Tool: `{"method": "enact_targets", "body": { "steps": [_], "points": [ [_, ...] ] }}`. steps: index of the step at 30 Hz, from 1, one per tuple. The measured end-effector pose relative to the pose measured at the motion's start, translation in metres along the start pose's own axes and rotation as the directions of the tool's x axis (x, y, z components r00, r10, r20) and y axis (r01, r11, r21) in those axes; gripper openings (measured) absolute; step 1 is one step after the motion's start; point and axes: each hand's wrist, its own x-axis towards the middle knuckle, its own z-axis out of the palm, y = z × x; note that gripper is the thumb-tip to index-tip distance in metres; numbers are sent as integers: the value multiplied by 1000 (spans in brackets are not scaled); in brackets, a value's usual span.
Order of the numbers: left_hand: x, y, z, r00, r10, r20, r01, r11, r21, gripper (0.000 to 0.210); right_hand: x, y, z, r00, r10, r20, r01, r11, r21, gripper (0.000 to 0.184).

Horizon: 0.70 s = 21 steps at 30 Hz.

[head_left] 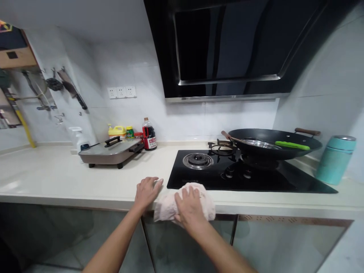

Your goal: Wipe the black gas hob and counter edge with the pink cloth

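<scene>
A pale pink cloth [208, 203] lies bunched over the counter's front edge, and part of it hangs down past that edge. My right hand [190, 206] grips it from above, fingers spread across the folds and thumb low on the near side. The cloth's far side reaches the front rim of the black gas stove [182, 167]. To the left, my left hand [146, 192] rests on the white countertop [68, 182] near its edge, fingers stretched out and holding nothing.
A large wok [284, 151] with a green-handled utensil [292, 145] sits on the stove's right side. Beside it stands a turquoise flask [335, 161]. At left are a lidded electric pan [106, 157], a sauce bottle [149, 135] and a spray bottle [80, 140]. A range hood [224, 49] hangs above.
</scene>
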Motion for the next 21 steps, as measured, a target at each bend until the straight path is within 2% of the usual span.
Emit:
{"method": "enact_targets", "body": {
  "steps": [2,4,6,8,11,14,18,21],
  "points": [
    [1,0,-1,1000,-4,22,4,1000,8,44,9,-12,2,999,-48,18,47,998,43,76],
    [2,-3,-2,1000,6,26,-7,1000,20,46,8,-9,3,993,-115,2,114,991,73,74],
    [3,-7,-1,1000,-5,16,5,1000,26,47,0,8,3,985,-166,-41,169,982,80,77],
    [5,-10,1,1000,-21,7,20,999,26,48,-16,38,-2,982,-164,-98,171,983,68,77],
    [6,-12,3,1000,-26,15,25,999,28,50,-53,97,-15,978,-89,-188,95,995,23,70],
    [5,-9,2,999,-18,31,17,999,42,51,-99,169,-35,979,11,-202,-24,998,-61,66],
    [3,-2,-2,999,-16,43,13,998,58,53,-157,275,-61,978,197,-68,-206,961,-187,71],
    [1,2,-4,999,-11,40,9,998,55,54,-186,338,-76,942,336,6,-326,917,-228,72]
  ]
}}
